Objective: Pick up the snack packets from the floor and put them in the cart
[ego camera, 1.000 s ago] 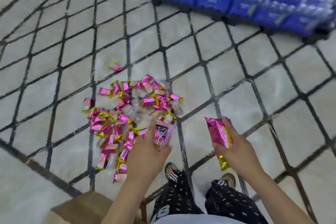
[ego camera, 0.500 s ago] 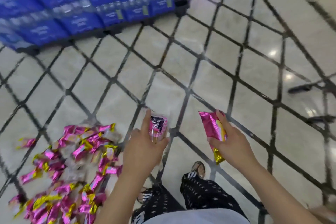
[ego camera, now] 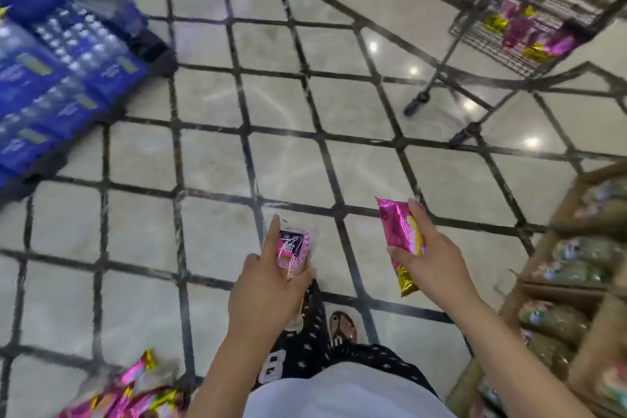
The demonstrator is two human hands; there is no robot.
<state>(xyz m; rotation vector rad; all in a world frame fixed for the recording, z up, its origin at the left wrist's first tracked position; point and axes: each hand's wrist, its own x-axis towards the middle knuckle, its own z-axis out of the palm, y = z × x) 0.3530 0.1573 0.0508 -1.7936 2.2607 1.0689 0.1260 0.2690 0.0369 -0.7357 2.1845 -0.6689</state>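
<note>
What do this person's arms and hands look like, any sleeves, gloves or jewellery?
Both forearms are bare: no sleeves, gloves, watch or bracelets show. Neither the left hand nor the right hand wears a visible ring; the picture is blurred.

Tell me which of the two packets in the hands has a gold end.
The pink packet in the right hand: its gold end shows below the palm. The left hand holds a packet with a dark printed panel.

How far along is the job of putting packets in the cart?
Done: some pink packets already lie in the cart. In hand: the left hand holds one packet, the right hand a second packet. Left: both must go in the cart, and a pile lies on the floor.
</note>
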